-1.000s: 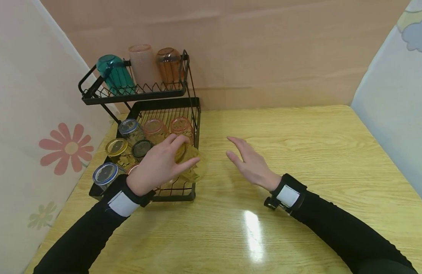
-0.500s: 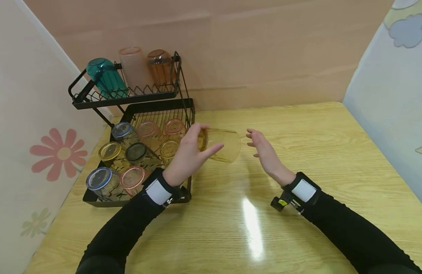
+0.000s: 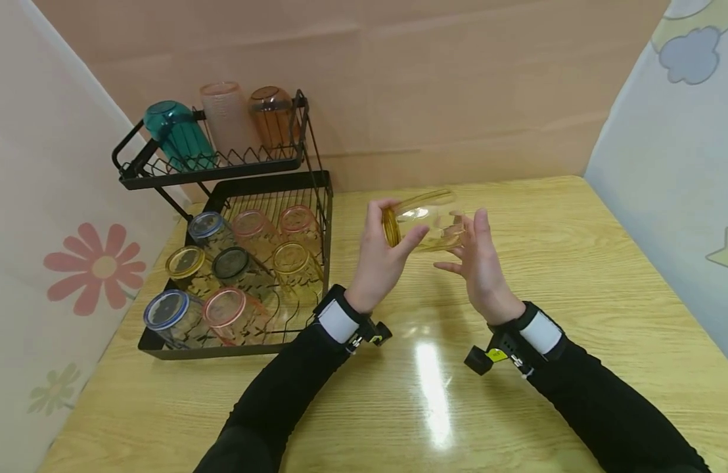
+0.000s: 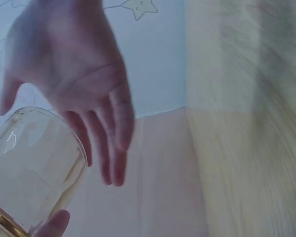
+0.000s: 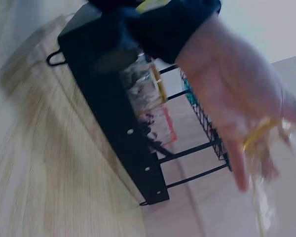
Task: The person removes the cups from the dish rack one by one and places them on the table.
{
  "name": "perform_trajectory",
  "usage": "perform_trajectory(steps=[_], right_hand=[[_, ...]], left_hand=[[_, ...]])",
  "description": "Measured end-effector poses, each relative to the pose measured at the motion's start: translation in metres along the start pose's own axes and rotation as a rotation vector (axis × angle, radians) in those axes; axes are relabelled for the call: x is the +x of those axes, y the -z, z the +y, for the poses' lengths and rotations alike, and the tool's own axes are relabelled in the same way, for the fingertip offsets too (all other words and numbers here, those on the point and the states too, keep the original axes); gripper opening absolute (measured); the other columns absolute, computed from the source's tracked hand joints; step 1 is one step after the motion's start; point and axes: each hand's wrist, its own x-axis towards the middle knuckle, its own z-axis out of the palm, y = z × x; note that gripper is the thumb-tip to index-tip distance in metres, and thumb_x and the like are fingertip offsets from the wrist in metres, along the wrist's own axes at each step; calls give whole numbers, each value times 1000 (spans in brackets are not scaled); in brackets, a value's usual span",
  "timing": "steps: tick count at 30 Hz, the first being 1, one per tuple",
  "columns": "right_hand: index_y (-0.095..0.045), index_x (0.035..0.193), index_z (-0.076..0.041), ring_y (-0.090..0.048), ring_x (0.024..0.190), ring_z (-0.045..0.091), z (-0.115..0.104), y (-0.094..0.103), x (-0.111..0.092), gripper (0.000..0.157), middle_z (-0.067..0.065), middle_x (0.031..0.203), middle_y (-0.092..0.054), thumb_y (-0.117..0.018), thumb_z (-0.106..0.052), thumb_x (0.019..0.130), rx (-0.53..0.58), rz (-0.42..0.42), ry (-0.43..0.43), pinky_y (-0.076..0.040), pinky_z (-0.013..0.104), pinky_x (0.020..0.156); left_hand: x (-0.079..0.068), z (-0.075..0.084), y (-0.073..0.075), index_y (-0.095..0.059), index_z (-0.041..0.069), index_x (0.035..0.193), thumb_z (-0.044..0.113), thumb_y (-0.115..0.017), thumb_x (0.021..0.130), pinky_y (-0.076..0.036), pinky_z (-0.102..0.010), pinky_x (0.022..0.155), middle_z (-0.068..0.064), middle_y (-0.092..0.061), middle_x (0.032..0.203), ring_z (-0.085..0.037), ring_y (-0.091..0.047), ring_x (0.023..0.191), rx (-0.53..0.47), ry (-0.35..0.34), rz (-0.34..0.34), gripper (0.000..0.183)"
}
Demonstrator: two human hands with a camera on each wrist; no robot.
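Note:
My left hand (image 3: 376,266) grips a clear yellow glass (image 3: 428,223) by its thick base, between thumb and fingers. The glass is tipped on its side above the table, its mouth towards the right. Close to that mouth is my right hand (image 3: 485,276), fingers spread and thumb up. Whether its fingertips touch the rim cannot be told. In the left wrist view the right hand (image 4: 79,74) hangs with long straight fingers beside the glass (image 4: 37,153). The right wrist view shows the left hand (image 5: 237,94) blurred around the base.
Left of my hands stands a black two-tier rack (image 3: 228,353). Upside-down glasses with blue, yellow, dark and pink bases fill its lower tray, among them a yellow glass (image 3: 295,269). On top stand a teal glass (image 3: 177,135), a pink glass (image 3: 227,118) and a brown glass (image 3: 273,118).
My left hand has lifted the yellow glass out over the rack's right side and carried it rightwards. The right hand has shifted right and slightly turned, and the glass is now close to it.

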Motion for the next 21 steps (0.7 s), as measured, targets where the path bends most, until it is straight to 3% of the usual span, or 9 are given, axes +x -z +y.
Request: perform_trajectory(steps=[4, 8, 10, 14, 18, 21], right_hand=[[-13, 155, -12, -24, 134, 39, -5, -2, -1, 92, 15, 154, -19, -28, -76, 90, 30, 43, 16, -29, 62, 101], [-12, 156, -11, -24, 132, 38, -9, -3, -1, 93, 15, 155, -19, -27, -76, 90, 18, 79, -33, -21, 59, 104], [-21, 153, -10, -25, 132, 36, -9, -3, 0, 89, 14, 152, -25, -28, -74, 91, 12, 101, -57, -21, 53, 101], [-50, 124, -12, -44, 111, 26, -5, -3, 1, 65, 10, 124, -46, -34, -68, 94, 10, 165, -45, -36, 37, 84], [-56, 111, -16, -54, 96, 17, -2, -1, 1, 49, 7, 111, -52, -40, -60, 97, 15, 197, -8, -46, 26, 71], [-56, 112, -14, -56, 93, 15, 0, 4, 1, 47, 9, 111, -52, -41, -56, 99, -17, 196, 18, -50, 25, 68]], left_hand=[[-2, -5, -13, -37, 0, 131, 16, -69, 92, -36, -24, 59, -16, -45, 112, -19, -41, 78, -1, -35, -25, 54], [-9, -11, -21, -36, -1, 131, 14, -71, 90, -40, -24, 65, -16, -45, 114, -23, -46, 86, 13, -64, -56, 56], [-13, -14, -23, -36, -1, 131, 14, -71, 90, -43, -24, 71, -14, -45, 115, -22, -49, 93, 18, -66, -61, 56], [-17, -16, -27, -35, -1, 130, 15, -72, 90, -45, -26, 80, -15, -46, 117, -22, -50, 99, 29, -73, -65, 57], [-17, -15, -28, -35, -2, 130, 15, -72, 89, -45, -25, 81, -17, -45, 120, -27, -51, 99, 52, -88, -92, 58], [-16, -13, -23, -34, 0, 136, 23, -69, 92, -43, -28, 91, -16, -45, 129, -26, -50, 111, 129, -54, -179, 61]])
